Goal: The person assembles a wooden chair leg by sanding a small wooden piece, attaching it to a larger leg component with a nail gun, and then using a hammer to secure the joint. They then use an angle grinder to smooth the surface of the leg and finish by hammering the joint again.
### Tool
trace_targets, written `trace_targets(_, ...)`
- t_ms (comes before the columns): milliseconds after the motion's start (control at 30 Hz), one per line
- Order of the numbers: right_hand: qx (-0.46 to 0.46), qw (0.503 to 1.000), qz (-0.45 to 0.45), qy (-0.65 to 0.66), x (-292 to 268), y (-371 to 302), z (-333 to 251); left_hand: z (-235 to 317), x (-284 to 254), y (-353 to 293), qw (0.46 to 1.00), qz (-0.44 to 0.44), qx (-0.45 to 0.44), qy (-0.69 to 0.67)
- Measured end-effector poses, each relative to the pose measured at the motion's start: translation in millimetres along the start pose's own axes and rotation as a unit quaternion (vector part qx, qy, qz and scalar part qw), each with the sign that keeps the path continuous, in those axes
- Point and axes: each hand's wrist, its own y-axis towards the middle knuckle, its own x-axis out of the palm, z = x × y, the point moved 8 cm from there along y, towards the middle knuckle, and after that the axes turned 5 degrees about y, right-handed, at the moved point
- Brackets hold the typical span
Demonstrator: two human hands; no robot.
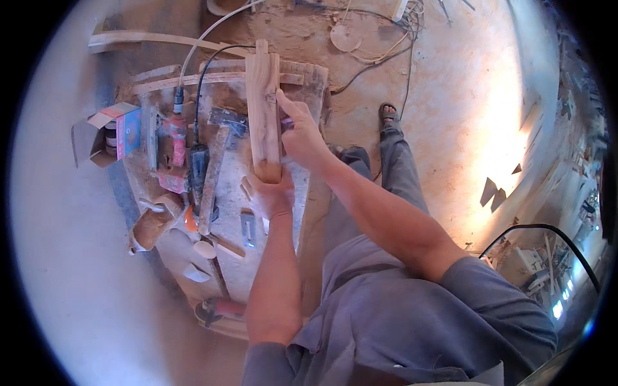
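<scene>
A long piece of wood (262,109) with visible grain and a narrow stub at its far end extends away from me over the workbench. Around its near end is my left hand (270,196), closed on the wood and slightly blurred. My right hand (304,138) is closed at the wood's right side, its thumb lying along the edge. A small purplish patch shows by the right fingers, too hidden to name. Left of the wood, a dark corded power tool (199,168) and a pink-red tool (177,141) lie on the dusty workbench (235,273).
An open cardboard box (122,132) with a dark round item inside stands at the bench's left edge. A wooden strip (212,174) and a small metal plate (248,226) lie nearby. Cables (380,61) cross the dusty floor beyond. Wood scraps (492,193) are at the right.
</scene>
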Motion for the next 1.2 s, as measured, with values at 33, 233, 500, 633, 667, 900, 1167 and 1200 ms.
trace_targets(33, -0.004, 1.000, -0.012, -0.015, -2, -6, 0, 1, 0, 1, 1.000, 0.001, 0.006, -0.005)
trace_targets(233, -0.043, 0.954, -0.118, -0.272, -27, -27, -11, -9, 2, 0, 1.000, -0.002, -0.016, 0.016)
trace_targets(500, -0.020, 0.788, -0.287, -0.544, -26, -51, 23, -6, 4, 1, 0.999, -0.033, -0.009, 0.004)
trace_targets(633, -0.001, 0.755, -0.342, -0.559, -26, -54, 28, -5, -3, 0, 0.999, 0.008, 0.012, -0.033)
trace_targets(667, 0.007, 0.745, -0.356, -0.564, -33, -53, 25, -5, -1, 0, 0.999, 0.018, 0.019, -0.046)
trace_targets(900, 0.058, 0.777, -0.309, -0.545, -187, -84, -9, -10, -11, -3, 0.996, 0.005, 0.051, -0.069)
trace_targets(1167, 0.276, 0.654, -0.211, -0.672, -514, -204, 26, -69, -11, -62, 0.996, -0.033, -0.029, -0.082)
trace_targets(1200, 0.327, 0.653, -0.206, -0.652, -530, -217, 28, -81, -11, -76, 0.995, -0.057, -0.038, -0.073)
